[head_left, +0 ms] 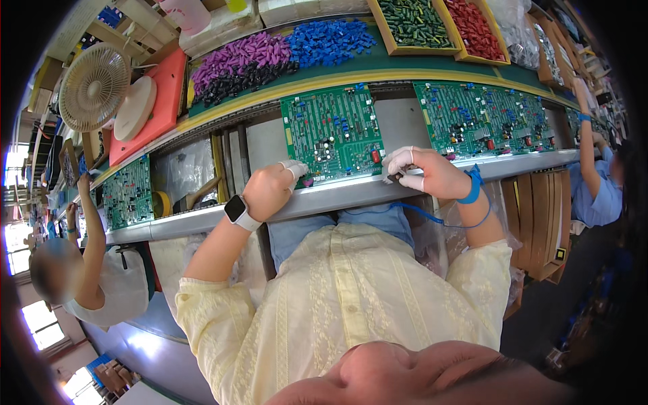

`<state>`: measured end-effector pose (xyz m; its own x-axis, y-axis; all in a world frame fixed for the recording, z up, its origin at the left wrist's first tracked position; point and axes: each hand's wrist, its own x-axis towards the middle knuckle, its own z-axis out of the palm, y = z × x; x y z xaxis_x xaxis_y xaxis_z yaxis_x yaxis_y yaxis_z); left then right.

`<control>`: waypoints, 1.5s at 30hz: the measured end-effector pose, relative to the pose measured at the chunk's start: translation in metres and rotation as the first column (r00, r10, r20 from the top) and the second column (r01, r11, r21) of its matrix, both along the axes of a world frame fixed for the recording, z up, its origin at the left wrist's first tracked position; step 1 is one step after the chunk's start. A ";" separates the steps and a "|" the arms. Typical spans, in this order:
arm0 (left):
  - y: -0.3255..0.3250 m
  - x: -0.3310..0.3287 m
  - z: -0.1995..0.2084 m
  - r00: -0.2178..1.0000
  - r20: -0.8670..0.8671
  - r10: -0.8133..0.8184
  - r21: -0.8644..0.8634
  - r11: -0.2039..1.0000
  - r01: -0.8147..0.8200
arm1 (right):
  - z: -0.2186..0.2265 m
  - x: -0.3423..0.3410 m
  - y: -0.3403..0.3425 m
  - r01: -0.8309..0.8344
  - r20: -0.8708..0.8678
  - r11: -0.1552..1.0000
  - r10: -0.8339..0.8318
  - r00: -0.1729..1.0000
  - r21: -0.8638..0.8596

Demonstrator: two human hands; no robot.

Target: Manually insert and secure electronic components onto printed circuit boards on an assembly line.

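A green circuit board [332,131] populated with small parts lies across the conveyor in front of me. At its near left corner is my left hand [271,189], white covers on its fingers, which are pressed together against the board's edge. Just beside those fingertips sits a small purple connector [308,182]. My right hand [426,174], also with white finger covers, is closed in a pinch by the board's near right corner. Something small and dark shows between its fingers, too small to name. A blue wrist strap [472,186] with a cord circles my right wrist.
Beyond the rail lie heaps of purple [246,57], black [233,84] and blue parts [331,42]. Boxes hold green [415,23] and red parts [474,28]. More boards [486,120] sit along the line. A fan [94,88] stands left; co-workers [111,277] are at both sides.
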<state>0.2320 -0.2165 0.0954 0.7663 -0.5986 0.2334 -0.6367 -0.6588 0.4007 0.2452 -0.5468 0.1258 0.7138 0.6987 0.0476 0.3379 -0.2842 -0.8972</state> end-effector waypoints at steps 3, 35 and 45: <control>0.001 0.004 0.001 0.999 -0.024 -0.048 0.049 0.998 0.049 | 0.004 0.009 0.006 0.002 -0.031 1.000 -0.003 1.000 -0.020; 0.008 0.006 0.010 0.990 -0.142 -0.024 -0.110 0.994 0.008 | 0.001 0.048 0.063 -0.020 0.318 0.791 0.270 0.909 -0.612; 0.027 0.084 0.022 0.977 -0.087 0.194 -0.369 0.905 -0.212 | 0.003 0.040 0.072 0.018 0.391 0.755 0.319 0.863 -0.656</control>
